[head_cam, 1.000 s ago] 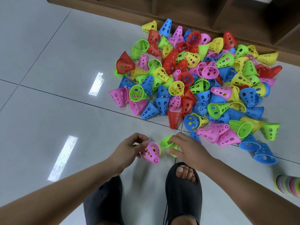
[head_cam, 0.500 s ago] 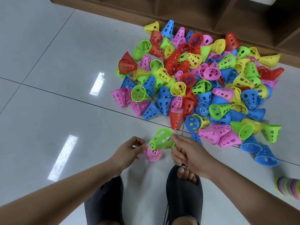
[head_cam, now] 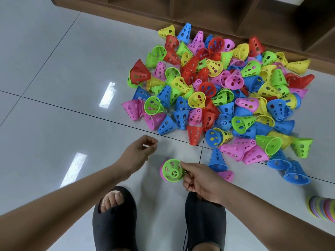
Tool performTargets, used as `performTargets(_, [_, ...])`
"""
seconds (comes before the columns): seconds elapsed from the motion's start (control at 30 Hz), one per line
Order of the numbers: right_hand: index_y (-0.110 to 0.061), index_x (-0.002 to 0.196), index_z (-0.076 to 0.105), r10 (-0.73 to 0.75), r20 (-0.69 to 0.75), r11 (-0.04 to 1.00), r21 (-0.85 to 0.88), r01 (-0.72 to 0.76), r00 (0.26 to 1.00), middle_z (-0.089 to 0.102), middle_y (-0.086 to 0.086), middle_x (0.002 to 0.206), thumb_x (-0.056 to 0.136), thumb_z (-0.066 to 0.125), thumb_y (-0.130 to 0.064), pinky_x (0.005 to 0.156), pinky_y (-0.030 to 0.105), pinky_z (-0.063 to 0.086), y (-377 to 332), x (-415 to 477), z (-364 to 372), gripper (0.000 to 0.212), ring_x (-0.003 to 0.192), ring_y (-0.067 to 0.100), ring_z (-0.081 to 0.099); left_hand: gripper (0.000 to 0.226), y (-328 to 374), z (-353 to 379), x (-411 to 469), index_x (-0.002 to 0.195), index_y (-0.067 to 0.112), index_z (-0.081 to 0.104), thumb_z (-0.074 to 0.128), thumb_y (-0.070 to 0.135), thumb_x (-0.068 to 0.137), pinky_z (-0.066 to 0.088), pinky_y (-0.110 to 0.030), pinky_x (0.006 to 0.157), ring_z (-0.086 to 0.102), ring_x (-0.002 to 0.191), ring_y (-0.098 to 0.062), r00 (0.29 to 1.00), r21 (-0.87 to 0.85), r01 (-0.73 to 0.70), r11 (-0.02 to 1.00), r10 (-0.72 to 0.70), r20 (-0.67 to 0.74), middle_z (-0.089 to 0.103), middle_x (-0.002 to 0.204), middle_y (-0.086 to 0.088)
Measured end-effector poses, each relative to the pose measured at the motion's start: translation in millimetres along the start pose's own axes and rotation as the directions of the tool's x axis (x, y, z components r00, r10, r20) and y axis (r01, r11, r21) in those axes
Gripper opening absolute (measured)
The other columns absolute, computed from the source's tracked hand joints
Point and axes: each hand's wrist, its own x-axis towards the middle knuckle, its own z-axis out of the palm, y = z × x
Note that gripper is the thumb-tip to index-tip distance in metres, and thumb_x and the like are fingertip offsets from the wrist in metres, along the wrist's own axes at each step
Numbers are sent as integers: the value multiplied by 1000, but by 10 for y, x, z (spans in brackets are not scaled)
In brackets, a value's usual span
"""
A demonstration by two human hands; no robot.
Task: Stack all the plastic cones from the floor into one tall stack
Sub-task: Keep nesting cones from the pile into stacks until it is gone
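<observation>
Step in hand: nesting two cones to start the stack. My right hand (head_cam: pixel 201 180) pinches the rim of the green cone (head_cam: pixel 172 172), fingers (head_cam: pixel 186 166) curled on its near edge. The cone is low over the floor (head_cam: pixel 54 124), just ahead of the black slippers (head_cam: pixel 112 223), wide mouth facing the camera. A pink cone (head_cam: pixel 161 170) shows only as a sliver at its left edge, so the two are together, but I cannot tell if they are fully seated. My left hand (head_cam: pixel 139 153) is off to the left, apart from both, fingers loosely curled and holding nothing.

To do this well, I judge:
- Bring the left hand in to steady the pink cone, since a rim pinch alone lets the green one tilt.
- Line up the axes and push straight. These are light and perforated and likely jam if cocked.
- Check that the rims sit even all round before letting go.
- Next pick is probably the blue cone (head_cam: pixel 216 159) or red cone (head_cam: pixel 194 134), both loose at the near edge of the pile (head_cam: pixel 217 91).
- Take singles from the edge. Digging in scatters the rest.

Nearly all the cones are unstacked, so the task looks barely started.
</observation>
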Motion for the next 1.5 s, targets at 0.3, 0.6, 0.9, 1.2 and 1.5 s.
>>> performTargets(0.3, [-8, 114, 68, -101, -108, 985, -152, 84, 989, 63, 12, 78, 103, 63, -25, 48, 27, 45, -88, -105, -113, 21, 67, 23, 65, 14, 579, -261, 400, 117, 29, 66, 68, 28, 102, 55, -35, 89, 64, 103, -7, 939, 305, -288, 908, 331, -97, 64, 122, 11])
performTargets(0.6, [-36, 111, 65, -652, 35, 152, -973, 176, 757, 55, -16, 95, 98, 66, -32, 67, 30, 47, 116, -387, -735, 13, 74, 7, 54, 35, 540, -264, 726, 137, 27, 68, 68, 27, 102, 44, -45, 114, 48, 139, -27, 909, 658, -370, 656, 402, 110, 54, 149, -4])
performTargets(0.9, [-39, 121, 60, -547, 153, -48, -987, 152, 823, 42, -17, 123, 90, 64, -47, 80, 31, 54, 341, -422, -1145, 32, 112, 11, 50, 49, 474, -303, 682, 151, 24, 57, 66, 29, 104, 40, -47, 118, 45, 146, -29, 917, 703, -339, 626, 386, 99, 53, 158, -1])
performTargets(1.2, [-45, 147, 45, -452, 188, -178, -977, 118, 872, 37, -13, 146, 93, 70, -15, 85, 29, 57, 378, -422, -1321, 67, 132, 11, 41, 27, 740, -309, 186, 131, 31, 70, 67, 28, 104, 56, -35, 96, 70, 107, -14, 860, 425, -375, 824, 480, -171, 69, 128, 22])
performTargets(1.5, [-35, 148, 56, -551, 175, -164, -981, 100, 816, 55, -7, 138, 98, 69, -45, 90, 27, 49, 392, -356, -1408, 53, 123, 16, 54, 6, 648, -21, -356, 97, 9, 77, 76, 4, 95, 52, -20, 70, 62, 72, -10, 956, -89, -274, 958, 261, -138, 77, 86, -5])
